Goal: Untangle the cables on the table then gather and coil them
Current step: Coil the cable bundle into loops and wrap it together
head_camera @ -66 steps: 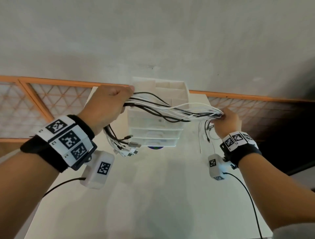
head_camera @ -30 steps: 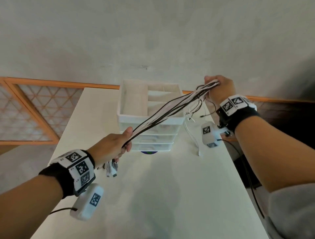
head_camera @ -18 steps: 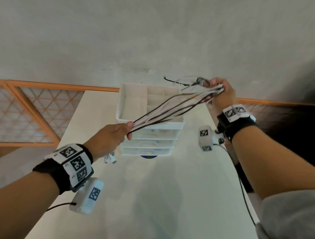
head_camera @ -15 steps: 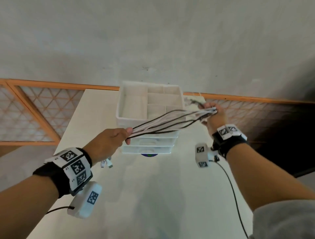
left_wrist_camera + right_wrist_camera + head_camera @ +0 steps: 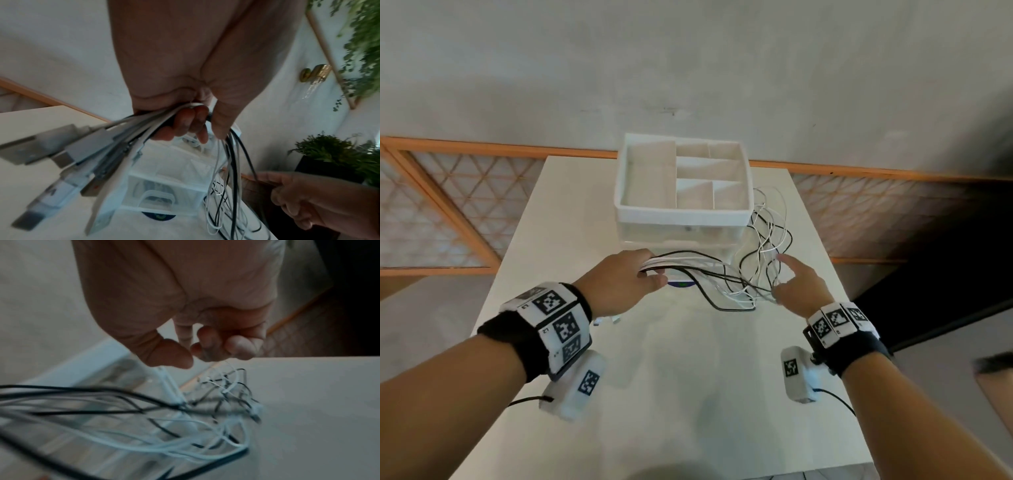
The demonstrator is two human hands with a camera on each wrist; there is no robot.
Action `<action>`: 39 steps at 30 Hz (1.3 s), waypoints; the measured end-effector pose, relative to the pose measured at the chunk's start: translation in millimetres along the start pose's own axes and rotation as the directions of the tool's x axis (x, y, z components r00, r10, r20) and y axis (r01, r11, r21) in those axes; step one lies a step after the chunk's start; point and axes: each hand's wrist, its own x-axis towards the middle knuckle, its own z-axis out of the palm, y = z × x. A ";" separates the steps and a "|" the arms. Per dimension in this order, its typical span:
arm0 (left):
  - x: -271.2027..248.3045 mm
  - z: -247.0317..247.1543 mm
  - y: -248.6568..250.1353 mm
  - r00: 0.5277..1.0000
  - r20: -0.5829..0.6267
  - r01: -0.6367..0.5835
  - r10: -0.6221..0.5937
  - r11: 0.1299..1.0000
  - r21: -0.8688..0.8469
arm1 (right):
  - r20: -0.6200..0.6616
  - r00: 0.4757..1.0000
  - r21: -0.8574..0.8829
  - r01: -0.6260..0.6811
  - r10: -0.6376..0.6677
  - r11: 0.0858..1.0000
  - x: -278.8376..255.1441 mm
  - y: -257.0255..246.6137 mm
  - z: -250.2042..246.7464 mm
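Several thin black and white cables (image 5: pixel 722 274) run as one bundle out of my left hand (image 5: pixel 654 274), which grips them just above the white table (image 5: pixel 688 394). In the left wrist view the fingers (image 5: pixel 185 123) curl round the bundle, and its USB plugs (image 5: pixel 72 146) stick out to the left. To the right the cables (image 5: pixel 144 410) fall slack in loose loops (image 5: pixel 767 236) on the table beside the drawer unit. My right hand (image 5: pixel 780 275) hovers over those loops with the index finger out. Its fingers (image 5: pixel 209 345) are loosely curled and hold nothing.
A white plastic drawer unit (image 5: pixel 681 216) with an open divided tray on top stands at the table's far middle. A small blue disc (image 5: pixel 681 283) peeks out below its front. The table's right edge (image 5: pixel 835 301) is close to the loops. A potted plant (image 5: pixel 329 151) stands beyond.
My right hand has come down from high at the right and let go of the bundle's far end. The taut cables have dropped into slack loops. My left hand keeps its grip.
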 end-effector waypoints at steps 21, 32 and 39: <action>-66.2 46.0 -61.3 0.972 0.206 0.109 -0.113 0.994 0.032 | 0.149 0.983 -0.325 0.148 -0.104 0.934 -116.2 -36.3 119.4; -77.0 50.3 -51.9 0.959 0.276 -0.062 0.069 0.997 -0.035 | 0.020 0.920 0.054 0.389 -0.390 0.920 -151.7 -76.4 132.1; -89.5 67.5 -56.9 0.960 0.267 -0.052 0.082 0.991 -0.120 | 0.023 0.952 0.037 0.304 -0.305 0.952 -159.6 -54.5 119.0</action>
